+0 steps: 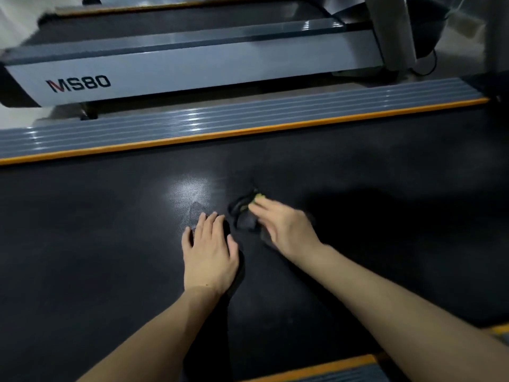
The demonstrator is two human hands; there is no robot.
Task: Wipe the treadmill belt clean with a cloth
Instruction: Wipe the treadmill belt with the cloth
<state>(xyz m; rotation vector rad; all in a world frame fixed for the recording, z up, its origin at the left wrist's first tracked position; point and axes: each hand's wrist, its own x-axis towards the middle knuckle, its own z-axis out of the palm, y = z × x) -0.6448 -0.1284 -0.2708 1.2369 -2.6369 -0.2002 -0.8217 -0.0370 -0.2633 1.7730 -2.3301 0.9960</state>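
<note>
A: Cloth [249, 213] pos? We see it dark w/ green bit, on belt [110, 244], under right hand [286, 230].
B: Right fingers spread flat on it; left hand [210, 249] flat, fingers together.

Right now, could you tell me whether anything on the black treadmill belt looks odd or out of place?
Nothing looks damaged or spilled. The black textured treadmill belt shows only a glare patch. A dark cloth with a yellow-green edge lies bunched under the right hand; the left hand rests flat beside it.

Dark cloth [245, 213] mostly under blurred right hand [283, 224]
</note>
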